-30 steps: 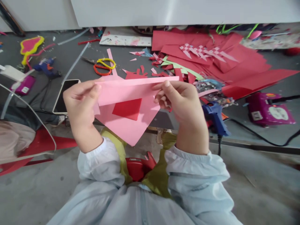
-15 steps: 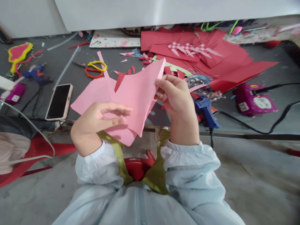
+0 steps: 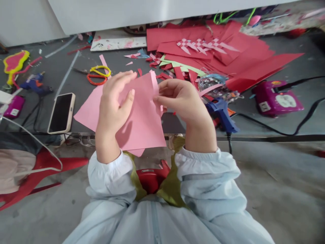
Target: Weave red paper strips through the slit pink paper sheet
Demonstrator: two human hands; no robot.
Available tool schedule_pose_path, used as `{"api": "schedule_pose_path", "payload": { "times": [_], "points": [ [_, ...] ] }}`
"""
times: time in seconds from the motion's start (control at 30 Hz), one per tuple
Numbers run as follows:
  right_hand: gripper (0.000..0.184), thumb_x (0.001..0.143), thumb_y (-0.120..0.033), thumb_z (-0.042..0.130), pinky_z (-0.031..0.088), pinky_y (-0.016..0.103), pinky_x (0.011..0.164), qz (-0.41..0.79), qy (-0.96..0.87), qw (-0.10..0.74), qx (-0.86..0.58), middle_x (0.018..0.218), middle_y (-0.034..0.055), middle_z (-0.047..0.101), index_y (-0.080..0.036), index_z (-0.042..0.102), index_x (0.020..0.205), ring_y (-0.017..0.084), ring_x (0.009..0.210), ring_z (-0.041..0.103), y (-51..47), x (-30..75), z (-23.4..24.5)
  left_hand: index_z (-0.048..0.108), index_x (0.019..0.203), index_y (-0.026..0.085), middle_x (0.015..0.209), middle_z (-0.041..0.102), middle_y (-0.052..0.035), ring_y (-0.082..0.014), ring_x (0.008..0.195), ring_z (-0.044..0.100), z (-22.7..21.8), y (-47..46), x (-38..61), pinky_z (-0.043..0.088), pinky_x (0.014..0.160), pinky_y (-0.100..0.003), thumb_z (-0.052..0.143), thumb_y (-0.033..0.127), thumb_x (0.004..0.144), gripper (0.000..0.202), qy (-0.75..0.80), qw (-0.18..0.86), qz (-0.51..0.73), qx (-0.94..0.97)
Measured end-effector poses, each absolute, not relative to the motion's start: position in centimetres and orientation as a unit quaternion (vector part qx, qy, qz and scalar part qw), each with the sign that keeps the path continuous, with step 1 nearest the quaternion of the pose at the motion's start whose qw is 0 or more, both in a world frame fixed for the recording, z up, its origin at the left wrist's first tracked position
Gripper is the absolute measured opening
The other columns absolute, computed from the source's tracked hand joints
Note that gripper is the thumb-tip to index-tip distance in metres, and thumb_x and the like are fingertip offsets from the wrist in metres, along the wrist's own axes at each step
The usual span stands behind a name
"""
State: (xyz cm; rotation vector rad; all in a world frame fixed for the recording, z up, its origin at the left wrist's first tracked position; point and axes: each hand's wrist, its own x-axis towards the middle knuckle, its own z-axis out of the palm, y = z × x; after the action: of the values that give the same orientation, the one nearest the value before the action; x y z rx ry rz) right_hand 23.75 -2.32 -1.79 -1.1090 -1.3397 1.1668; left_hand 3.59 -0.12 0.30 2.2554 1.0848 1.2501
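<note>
A sheet of pink paper (image 3: 144,118) is pinched at its right edge, where a narrow strip is folded up, by the thumb and fingers of my right hand (image 3: 177,98). My left hand (image 3: 115,101) is over the left part of the sheet, fingers stretched and thumb apart, gripping nothing. Whether its palm touches the paper I cannot tell. More pink paper (image 3: 87,108) lies beneath on the table, its near corner hanging past the front edge. Scissors (image 3: 98,75) with yellow and red handles rest just beyond the pink paper.
Red paper sheets (image 3: 254,54) with pink-and-white woven pieces (image 3: 203,45) are piled at the back right. A blue glue gun (image 3: 223,115) and a purple box (image 3: 276,100) with a cord are to the right. At left are a phone (image 3: 61,113) and another glue gun (image 3: 37,84).
My left hand has risen and turned, moving up and away over the sheet. The held pink paper has swung flatter and leftward, my right hand still pinching it. The red scrap on it no longer shows.
</note>
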Motion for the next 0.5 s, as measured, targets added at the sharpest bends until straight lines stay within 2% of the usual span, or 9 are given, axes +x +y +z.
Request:
{"api": "schedule_pose_path", "payload": {
  "times": [0.1, 0.2, 0.27, 0.33, 0.5],
  "points": [
    [0.012, 0.072, -0.017, 0.071, 0.045, 0.023, 0.048, 0.477, -0.567, 0.495, -0.454, 0.066, -0.0034, 0.063, -0.021, 0.064, 0.082, 0.009, 0.057, 0.059, -2.2, 23.5, -1.8, 0.069, 0.112, 0.03, 0.127, 0.068, -0.0031, -0.0269, 0.131, 0.054, 0.6, 1.3, 4.0, 0.034, 0.12, -0.048, 0.065, 0.044, 0.091, 0.025, 0.391, 0.187, 0.428, 0.793],
    [0.014, 0.072, -0.017, 0.072, 0.043, 0.022, 0.046, 0.475, -0.566, 0.489, -0.463, 0.065, -0.0037, 0.062, -0.02, 0.065, 0.084, 0.009, 0.056, 0.056, -2.0, 23.2, -1.7, 0.073, 0.101, 0.027, 0.112, 0.072, -0.0021, -0.0271, 0.124, 0.059, 1.3, 3.2, 4.3, 0.038, 0.116, -0.047, 0.065, 0.043, 0.09, 0.021, 0.394, 0.227, 0.395, 0.798],
    [0.015, 0.071, -0.016, 0.071, 0.043, 0.022, 0.046, 0.476, -0.563, 0.487, -0.469, 0.065, -0.0035, 0.061, -0.02, 0.066, 0.084, 0.009, 0.057, 0.055, -1.9, 23.1, -1.5, 0.074, 0.088, 0.024, 0.096, 0.074, -0.0017, -0.0267, 0.108, 0.066, 2.0, 4.4, 4.5, 0.044, 0.109, -0.046, 0.066, 0.041, 0.089, 0.019, 0.397, 0.257, 0.351, 0.808],
    [0.016, 0.071, -0.014, 0.071, 0.043, 0.021, 0.046, 0.476, -0.562, 0.488, -0.469, 0.066, -0.0032, 0.062, -0.02, 0.066, 0.085, 0.008, 0.057, 0.054, -1.8, 23.1, -1.5, 0.073, 0.078, 0.021, 0.083, 0.072, -0.0025, -0.0234, 0.088, 0.066, 2.7, 5.3, 4.6, 0.049, 0.099, -0.043, 0.068, 0.04, 0.088, 0.022, 0.409, 0.263, 0.309, 0.817],
    [0.015, 0.07, -0.014, 0.072, 0.043, 0.021, 0.047, 0.478, -0.562, 0.49, -0.464, 0.066, -0.0025, 0.063, -0.019, 0.066, 0.083, 0.008, 0.058, 0.055, -1.7, 23.4, -1.7, 0.071, 0.072, 0.021, 0.073, 0.067, -0.0004, -0.0176, 0.074, 0.059, 3.0, 5.9, 4.7, 0.05, 0.081, -0.038, 0.081, 0.043, 0.079, 0.025, 0.379, 0.307, 0.328, 0.809]
  ]
}}
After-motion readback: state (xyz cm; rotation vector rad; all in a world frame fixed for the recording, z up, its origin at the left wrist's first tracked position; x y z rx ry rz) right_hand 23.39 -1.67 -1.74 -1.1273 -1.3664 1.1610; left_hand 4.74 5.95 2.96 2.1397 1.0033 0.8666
